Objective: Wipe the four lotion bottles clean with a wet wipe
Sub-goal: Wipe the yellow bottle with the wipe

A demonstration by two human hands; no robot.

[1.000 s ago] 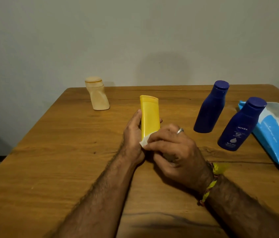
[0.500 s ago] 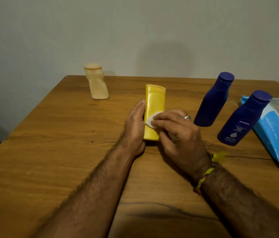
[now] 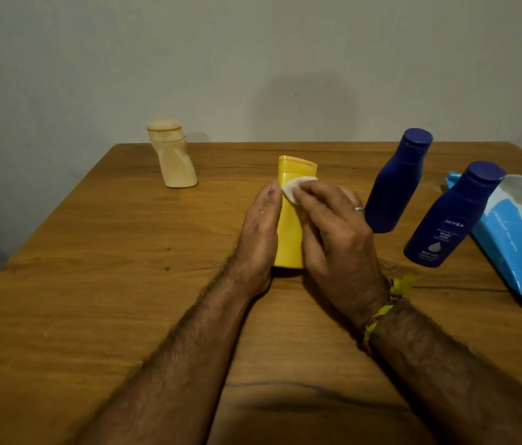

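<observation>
One head cam, wide-angle, looks fwd and down across the wooden table (image 3: 99,284) toward the wall (image 3: 253,59). Forearms enter from the bottom edge, close to the lens. No 2nd view, so no overlap.

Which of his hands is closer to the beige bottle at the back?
The left hand. It holds the left side of the yellow bottle, the side facing the beige bottle. The right hand, pressing the wipe, is on the yellow bottle's far side.
</observation>
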